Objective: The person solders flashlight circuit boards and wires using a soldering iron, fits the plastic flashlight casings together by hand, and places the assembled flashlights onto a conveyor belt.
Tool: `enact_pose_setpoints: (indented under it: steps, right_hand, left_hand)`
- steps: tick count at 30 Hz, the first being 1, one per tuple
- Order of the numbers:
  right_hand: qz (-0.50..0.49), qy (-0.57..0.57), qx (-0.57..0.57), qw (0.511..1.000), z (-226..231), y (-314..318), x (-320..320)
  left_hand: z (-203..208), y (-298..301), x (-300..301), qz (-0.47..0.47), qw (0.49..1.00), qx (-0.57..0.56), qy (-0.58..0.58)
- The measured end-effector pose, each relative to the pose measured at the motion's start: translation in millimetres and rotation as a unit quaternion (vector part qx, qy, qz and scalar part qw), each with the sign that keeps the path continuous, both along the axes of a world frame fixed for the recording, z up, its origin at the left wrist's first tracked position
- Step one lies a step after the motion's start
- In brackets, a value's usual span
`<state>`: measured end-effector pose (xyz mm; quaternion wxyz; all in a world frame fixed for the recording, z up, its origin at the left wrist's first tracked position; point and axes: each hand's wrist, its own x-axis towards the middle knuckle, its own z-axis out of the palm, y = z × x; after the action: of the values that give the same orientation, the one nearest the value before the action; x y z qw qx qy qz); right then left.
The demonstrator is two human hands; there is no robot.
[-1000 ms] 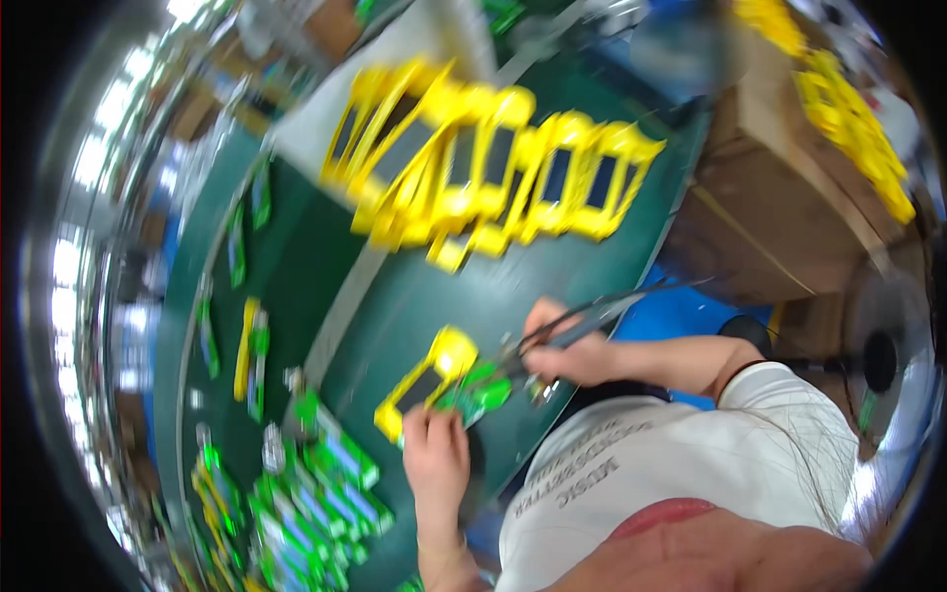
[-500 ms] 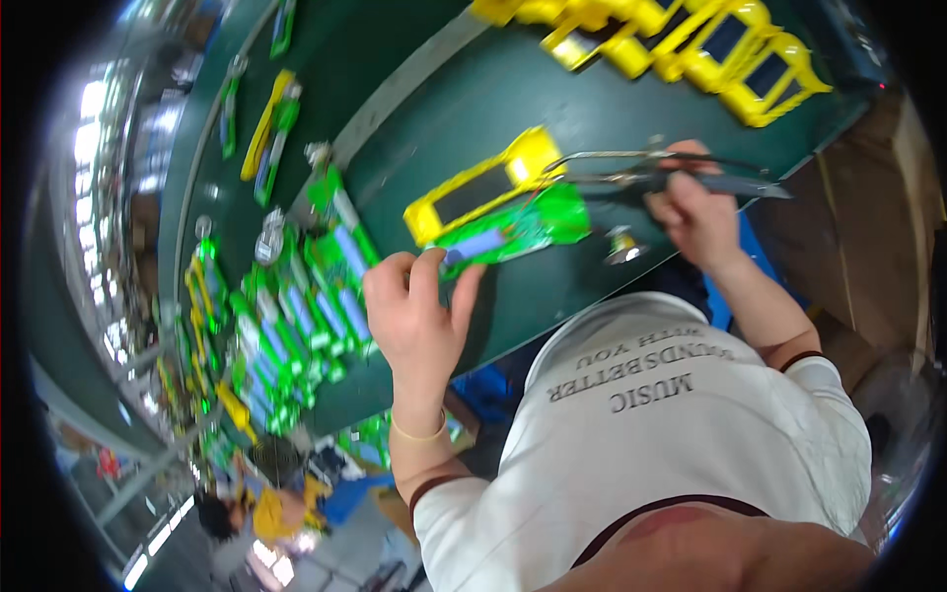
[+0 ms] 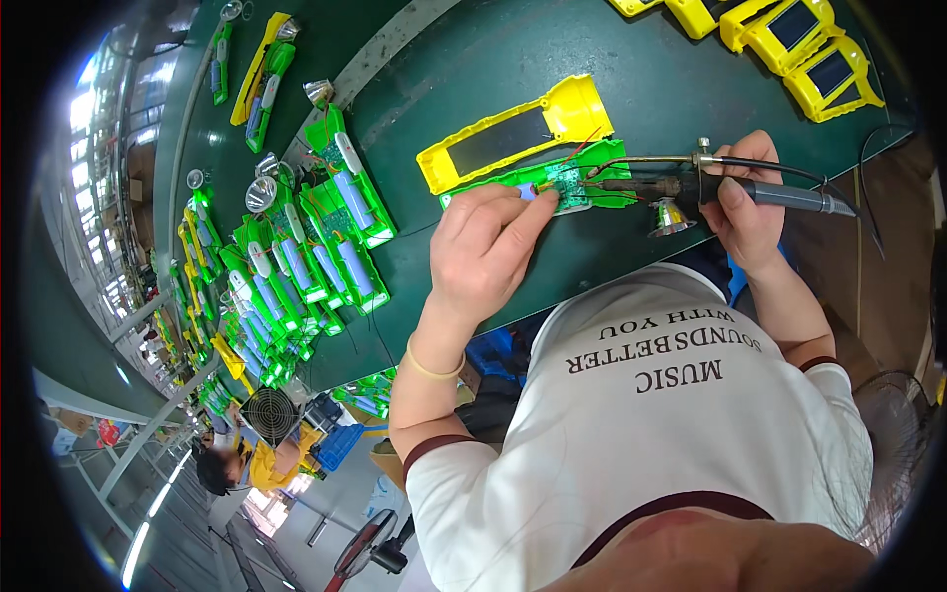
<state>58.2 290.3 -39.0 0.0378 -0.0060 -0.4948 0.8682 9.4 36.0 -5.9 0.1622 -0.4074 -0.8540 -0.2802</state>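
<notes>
My right hand [image 3: 750, 212] is closed around the dark handle of a soldering iron [image 3: 794, 194], with a thin metal solder-feed tube [image 3: 651, 159] clamped alongside. The iron's tip is at a small green circuit board [image 3: 569, 185] in a green flashlight housing half [image 3: 610, 158]. My left hand [image 3: 483, 247] has its thumb and fingertips pinched at the board's left edge, beside a blue battery cell [image 3: 528, 190]; what they pinch is hidden. Just behind lies a yellow housing half [image 3: 577, 111] with a dark panel. A silver reflector cup [image 3: 673, 219] sits below the iron.
Many green housing halves [image 3: 360, 212] with batteries and reflectors are heaped on the green table [image 3: 395, 118] at left. Yellow housings [image 3: 829, 79] lie at the far right. The iron's cable [image 3: 873, 212] hangs at right. Another person [image 3: 266, 459] is at lower left.
My left hand has moved right along the green housing to the board's edge. The soldering iron has shifted right and slightly down, with its tip now at the board.
</notes>
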Motion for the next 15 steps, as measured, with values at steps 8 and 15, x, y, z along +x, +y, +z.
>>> enact_pose_setpoints:
  steps: [8,15]
  right_hand:
    - [0.017,0.03,0.066,0.997,1.6,1.5,-3.2]
    - [0.048,0.063,0.101,0.992,-2.0,0.3,-3.9]
  left_hand:
    - [9.1,3.1,-6.0,-0.033,0.994,-0.097,0.043]
    - [15.2,7.7,-5.6,-0.031,0.989,-0.132,0.052]
